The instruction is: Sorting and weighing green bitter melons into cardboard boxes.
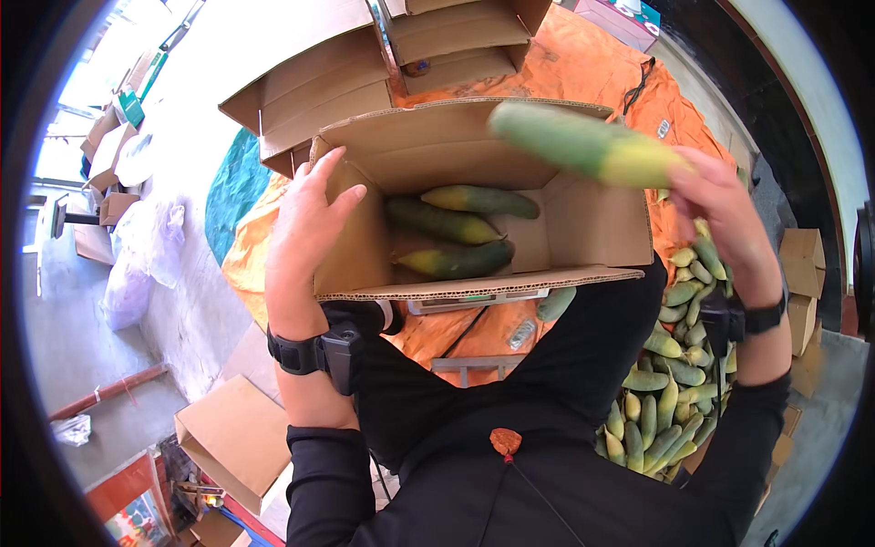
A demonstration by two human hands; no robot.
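Observation:
An open cardboard box stands before me between my knees. Inside lie three green radishes with yellowish ends: one at the back, one in the middle and one at the front. My left hand holds the box's left wall, thumb over its inner side. Above the right back corner, my right hand grips another green radish by its yellow end; it is blurred by motion. Part of a scale shows under the box's near edge.
A large heap of green radishes lies at my right. Several cardboard boxes stand beyond, including an open one; another box sits at lower left. An orange tarp covers the floor. Plastic bags lie far left.

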